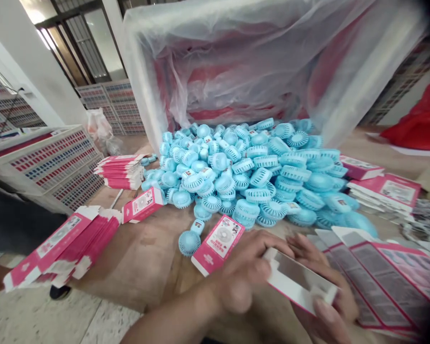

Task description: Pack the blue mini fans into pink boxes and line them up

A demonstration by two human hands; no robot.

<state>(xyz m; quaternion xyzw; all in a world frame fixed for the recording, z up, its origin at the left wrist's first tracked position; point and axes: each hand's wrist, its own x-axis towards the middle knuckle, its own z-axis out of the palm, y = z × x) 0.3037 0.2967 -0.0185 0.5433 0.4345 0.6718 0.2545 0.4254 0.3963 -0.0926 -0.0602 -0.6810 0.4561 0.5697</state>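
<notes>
A small open cardboard box (290, 282), white inside with a pink edge, is between my hands. My right hand (338, 291) grips its right end, the thumb on the near side and the fingers behind. My left hand (241, 272), slightly blurred, is closed about the box's left end by the white flap. Just beyond my left hand lies a pink printed fan box (220, 241), with a light-blue mini fan (189, 241) beside it. A large heap of similar blue fans (243, 167) spreads across the table behind.
Flat pink cartons (69, 243) lie stacked at the left, another stack (120, 171) behind them. More cartons (383, 282) fan out at the right, near metal pieces (426, 220). A plastic-lined container (236, 71) stands open behind the heap. A person's dark-clothed leg (14, 224) shows at left.
</notes>
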